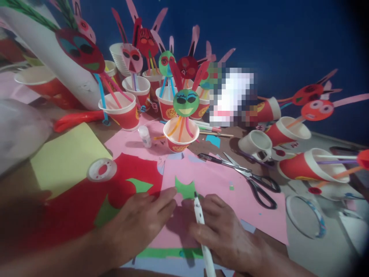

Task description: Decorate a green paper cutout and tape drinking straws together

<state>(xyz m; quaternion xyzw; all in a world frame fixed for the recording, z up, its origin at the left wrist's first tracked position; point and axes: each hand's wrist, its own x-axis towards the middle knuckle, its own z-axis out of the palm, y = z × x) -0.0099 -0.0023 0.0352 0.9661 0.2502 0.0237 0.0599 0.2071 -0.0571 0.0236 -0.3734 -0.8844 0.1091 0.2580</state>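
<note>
A small green paper cut-out lies on a pink paper sheet. My left hand rests flat on the papers, its fingertips pressing the cut-out's left edge. My right hand is closed around a white marker pen, whose black tip touches the cut-out's lower right edge.
Black-handled scissors lie on the pink sheet to the right. Several red paper cups with straw-mounted paper faces crowd the back of the table; some lie tipped at the right. Red paper, yellow paper, a tape roll and a small glue bottle sit left.
</note>
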